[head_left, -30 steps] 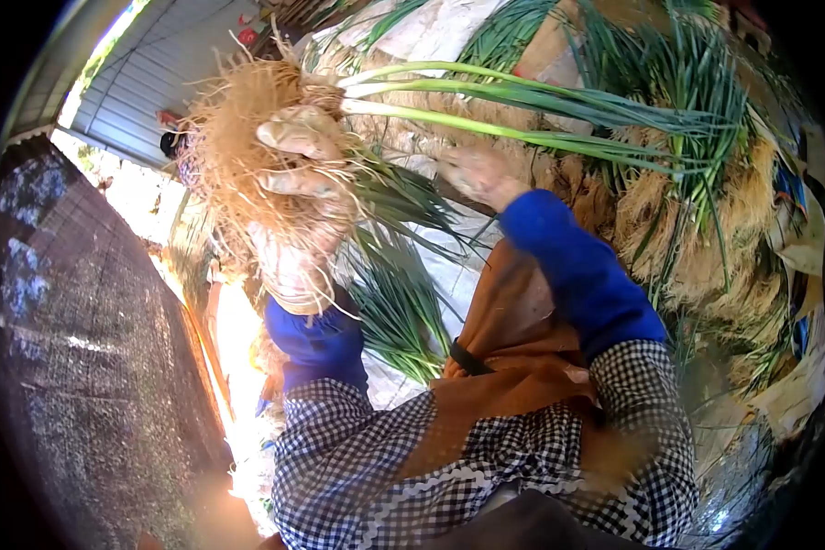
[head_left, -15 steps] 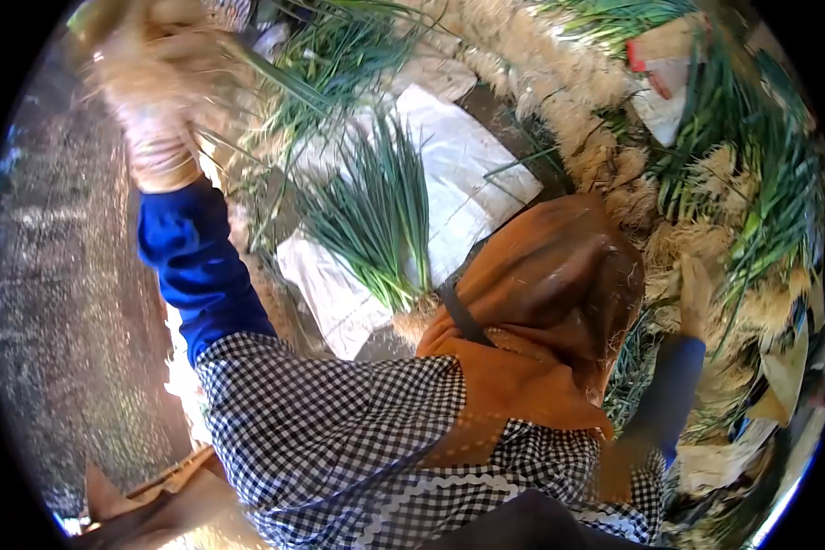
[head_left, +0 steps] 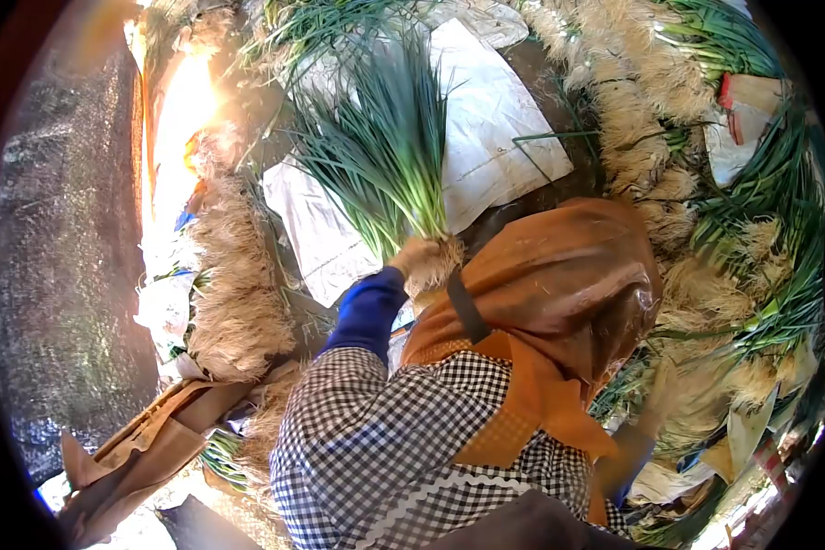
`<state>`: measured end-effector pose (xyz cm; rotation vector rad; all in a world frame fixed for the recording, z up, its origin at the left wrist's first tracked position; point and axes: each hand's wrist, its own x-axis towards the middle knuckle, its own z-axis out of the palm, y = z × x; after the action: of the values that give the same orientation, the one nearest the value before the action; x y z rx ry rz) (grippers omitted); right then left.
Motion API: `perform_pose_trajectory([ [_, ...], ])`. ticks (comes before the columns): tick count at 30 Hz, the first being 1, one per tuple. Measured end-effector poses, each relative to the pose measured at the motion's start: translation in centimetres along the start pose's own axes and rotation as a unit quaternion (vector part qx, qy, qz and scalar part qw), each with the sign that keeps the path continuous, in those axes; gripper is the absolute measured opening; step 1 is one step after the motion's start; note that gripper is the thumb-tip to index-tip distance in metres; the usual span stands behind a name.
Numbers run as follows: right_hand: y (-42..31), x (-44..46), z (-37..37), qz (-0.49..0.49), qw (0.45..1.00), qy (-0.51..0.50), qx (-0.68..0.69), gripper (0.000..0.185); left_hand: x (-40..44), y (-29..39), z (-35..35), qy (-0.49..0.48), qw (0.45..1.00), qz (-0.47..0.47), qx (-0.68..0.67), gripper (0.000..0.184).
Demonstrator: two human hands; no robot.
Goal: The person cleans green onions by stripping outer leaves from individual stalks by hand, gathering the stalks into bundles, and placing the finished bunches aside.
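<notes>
A bunch of green onions [head_left: 399,174] lies on the white sack, green leaves pointing away from me and pale roots toward my lap. My left hand [head_left: 416,262], at the end of a blue sleeve, is closed round its root end. Some roots [head_left: 443,260] stick out beside the hand, and the leaf tips are slightly blurred. The white sack [head_left: 500,128] shows on both sides of the leaves. Low on the right, my right hand [head_left: 655,399] is smeared by motion beside the orange-brown apron [head_left: 559,275]; its fingers cannot be made out.
A row of root-ended bunches [head_left: 238,275] stands along the left, by a dark mesh screen [head_left: 73,220]. More green onions [head_left: 765,266] are heaped at the right, with a root-lined row [head_left: 632,119] behind. A brown folded strip [head_left: 156,426] lies at lower left.
My left hand has come down from the upper left, where it was blurred among roots and leaves, to the onions on the sack. The bunch there looks fuller. The view has shifted.
</notes>
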<state>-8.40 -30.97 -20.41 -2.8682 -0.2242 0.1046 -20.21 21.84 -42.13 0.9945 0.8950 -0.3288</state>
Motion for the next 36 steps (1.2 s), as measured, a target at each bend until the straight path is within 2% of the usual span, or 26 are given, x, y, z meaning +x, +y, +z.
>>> perform_pose_trajectory([
  [1,1.1,-0.4,0.1,-0.042,0.997,-0.020,-0.067,0.028,2.3,-4.8,-1.3,-0.020,0.997,0.004,-0.074,0.029],
  [3,3.3,-1.1,0.4,-0.132,0.971,-0.042,-0.197,0.028,6.9,-11.9,-4.3,0.021,1.000,0.009,0.007,0.024],
  [4,0.9,-1.4,-0.4,-0.002,0.997,-0.070,-0.029,0.028,4.5,-8.9,-1.7,0.069,0.991,-0.030,0.115,0.019],
  [5,0.4,-1.7,-0.2,0.020,0.999,-0.050,-0.005,0.027,5.2,-9.1,-1.9,0.066,0.991,-0.029,0.115,0.019],
  [7,-0.4,-2.4,0.2,0.059,0.997,-0.005,0.046,0.029,5.8,-9.3,-1.4,0.069,0.995,-0.050,0.043,0.020],
  [9,-0.9,-2.6,-0.9,0.095,0.985,-0.085,0.116,0.024,6.1,-10.1,-0.4,0.085,0.994,-0.071,0.023,0.022],
  [10,-0.4,-2.5,-0.9,0.106,0.979,-0.128,0.114,0.021,6.5,-11.2,-0.9,0.053,0.992,0.007,-0.114,0.023],
  [11,-1.1,-3.2,-1.7,0.121,0.980,-0.114,0.111,0.021,4.9,-10.2,-0.8,0.020,0.996,0.084,0.012,0.024],
  [12,-2.4,-3.7,-2.5,-0.084,0.995,0.005,-0.052,0.018,3.4,-9.2,-0.7,0.005,0.977,0.167,0.130,0.026],
  [13,-2.8,-4.1,-3.8,-0.267,0.928,0.113,-0.234,0.019,0.7,-6.2,-0.3,-0.013,0.836,0.264,0.482,0.027],
  [15,-0.5,-5.7,-5.8,-0.168,0.959,0.039,-0.227,0.028,1.3,-6.4,-0.5,0.050,0.794,0.226,0.562,0.047],
  [17,2.3,-4.8,-7.3,0.094,0.967,-0.127,-0.201,0.051,1.4,-5.2,-0.5,0.160,0.764,0.253,0.571,0.060],
  [19,4.7,-5.8,-7.7,-0.055,0.863,0.192,-0.465,0.060,3.1,-4.7,-2.8,0.111,0.747,0.194,0.626,0.070],
  [20,5.9,-4.1,-7.4,0.026,0.956,0.261,-0.127,0.053,1.6,-0.4,-1.7,0.027,0.718,-0.008,0.695,0.074],
  [21,5.7,-1.4,-8.2,0.116,0.959,0.242,0.094,0.046,5.5,-0.2,-4.3,0.012,0.669,-0.006,0.744,0.069],
  [22,5.4,1.2,-9.0,0.208,0.894,0.260,0.301,0.040,8.2,2.2,-6.2,0.010,0.622,0.009,0.783,0.055],
  [23,4.8,3.3,-9.9,0.229,0.893,0.274,0.275,0.032,6.0,6.8,-2.3,0.061,0.543,0.049,0.836,0.040],
  [24,4.2,5.3,-10.7,0.251,0.890,0.288,0.250,0.030,6.1,10.9,0.8,0.058,0.520,0.028,0.852,0.034],
  [25,3.4,7.4,-10.8,0.176,0.907,0.363,0.123,0.035,4.4,14.3,4.6,0.107,0.569,0.125,0.806,0.033],
  [27,2.2,10.3,-12.8,0.282,0.946,0.155,0.029,0.044,2.1,18.6,11.6,0.110,0.626,0.342,0.692,0.031],
  [28,1.7,12.0,-12.7,0.299,0.945,0.132,0.007,0.048,-0.3,20.1,16.4,0.083,0.645,0.404,0.643,0.032],
  [29,2.1,13.4,-12.5,0.314,0.943,0.112,-0.016,0.052,-2.3,20.8,20.5,0.026,0.718,0.370,0.589,0.037],
  [31,5.0,15.5,-11.2,0.308,0.949,0.073,-0.007,0.076,-3.4,20.4,27.5,-0.107,0.649,0.551,0.514,0.033],
  [33,6.1,15.0,-10.9,0.335,0.940,0.067,0.007,0.059,-6.0,17.8,34.0,-0.208,0.688,0.511,0.470,0.030],
  [35,12.3,15.7,-6.0,0.265,0.922,0.198,0.201,0.032,-9.2,15.4,38.5,-0.329,0.673,0.486,0.450,0.031],
  [36,13.2,13.6,-5.2,0.054,0.940,0.319,0.105,0.025,-10.2,14.0,40.4,-0.429,0.728,0.410,0.344,0.036],
])
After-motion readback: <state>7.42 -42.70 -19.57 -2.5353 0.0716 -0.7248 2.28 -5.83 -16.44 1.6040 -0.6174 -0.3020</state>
